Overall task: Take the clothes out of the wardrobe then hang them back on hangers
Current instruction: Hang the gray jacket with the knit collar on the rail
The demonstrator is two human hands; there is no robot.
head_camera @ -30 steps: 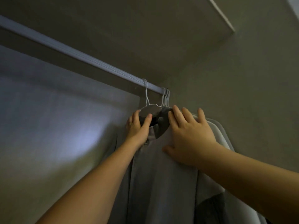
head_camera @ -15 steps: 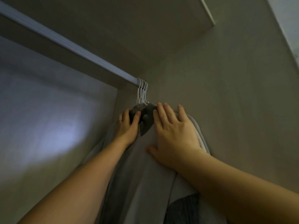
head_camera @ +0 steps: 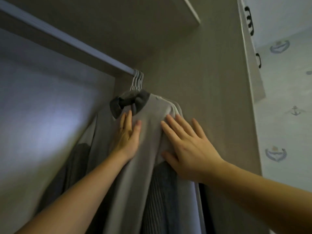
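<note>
At the right end of the rail (head_camera: 67, 39), four white hanger hooks (head_camera: 137, 80) (blurred, roughly counted) are hanging above one pale grey shirt (head_camera: 150, 132). Both the left hand (head_camera: 128, 134) and right hand (head_camera: 189, 149) are pressing flat on it, fingers straight, having dropped from its dark collar (head_camera: 128, 102).

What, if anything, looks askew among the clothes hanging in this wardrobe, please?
The dark collar of the front grey top is bunched and twisted toward the left instead of lying flat. Nothing else stands out.
</note>
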